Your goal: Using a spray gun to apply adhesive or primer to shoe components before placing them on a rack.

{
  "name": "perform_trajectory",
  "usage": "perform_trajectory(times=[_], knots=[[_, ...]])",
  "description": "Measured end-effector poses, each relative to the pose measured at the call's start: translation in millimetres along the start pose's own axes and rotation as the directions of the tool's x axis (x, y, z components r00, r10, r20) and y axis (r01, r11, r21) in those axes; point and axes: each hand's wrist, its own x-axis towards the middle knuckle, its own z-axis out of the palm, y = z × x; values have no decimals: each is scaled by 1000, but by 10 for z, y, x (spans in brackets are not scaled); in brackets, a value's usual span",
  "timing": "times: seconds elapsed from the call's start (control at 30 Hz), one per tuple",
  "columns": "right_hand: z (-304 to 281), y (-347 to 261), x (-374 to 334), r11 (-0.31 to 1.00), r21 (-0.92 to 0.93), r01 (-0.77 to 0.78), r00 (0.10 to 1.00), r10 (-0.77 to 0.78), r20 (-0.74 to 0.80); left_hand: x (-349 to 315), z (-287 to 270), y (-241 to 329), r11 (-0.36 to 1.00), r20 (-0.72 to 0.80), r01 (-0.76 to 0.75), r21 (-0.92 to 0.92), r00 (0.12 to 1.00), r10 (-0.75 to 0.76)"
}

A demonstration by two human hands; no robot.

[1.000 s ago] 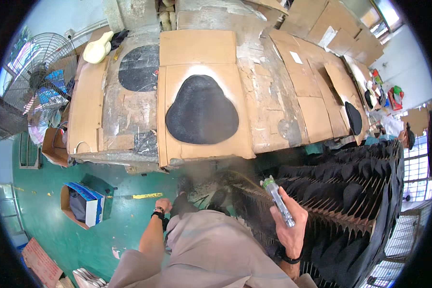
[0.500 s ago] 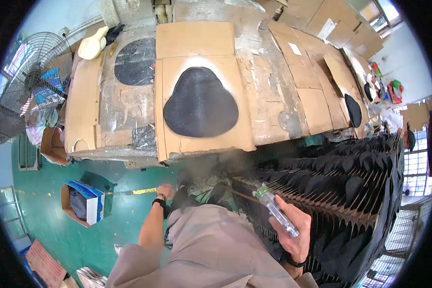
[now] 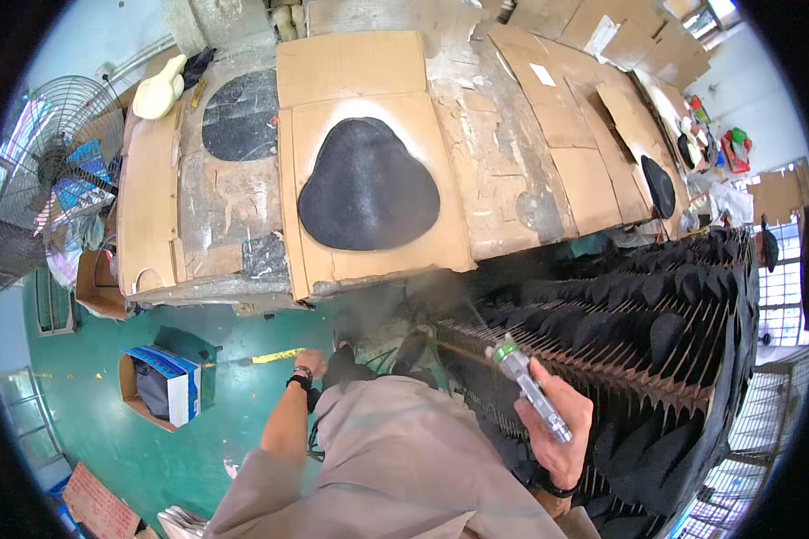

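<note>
My right hand is closed around a silver spray gun with a green ring near its nozzle, held low in front of the table. A faint haze hangs ahead of the nozzle. My left hand hangs beside my leg, wearing a dark band at the wrist; its fingers are mostly hidden. On the table, a black rounded-triangular pad lies flat on a cardboard sheet. The pad has a lighter sheen down its middle, and whitish overspray edges its top on the cardboard. Neither hand touches the pad.
A rack crowded with black pieces stands close at my right. Another black pad leans at the table's right end. Left are a wire-caged fan, a cream plastic item and an open box on the green floor.
The view has shifted slightly, so the table appears a little higher and further left. The spray gun sits slightly further right in my hand's grip area. The pad stays in place on the cardboard.
</note>
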Motion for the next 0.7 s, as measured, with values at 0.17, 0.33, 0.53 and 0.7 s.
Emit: perform_trajectory(times=[0.17, 0.33, 0.53, 0.7], knots=[[-80, 69, -95, 999, 13, -30, 999, 30, 11, 179, 58, -119, 978, -18, -133, 160, 990, 138], [-39, 223, 23, 1000, 15, -26, 999, 26, 21, 308, -163, -283, 926, -12, -260, 276, 962, 273], [270, 66, 113, 998, 60, -30, 995, 35, -91, -227, 1, 513, 912, -96, -279, -300, 960, 261], [58, 158, -102, 997, 78, -19, 1000, 21, -22, -360, -130, 1532, 749, -379, -662, -1, 694, 612]])
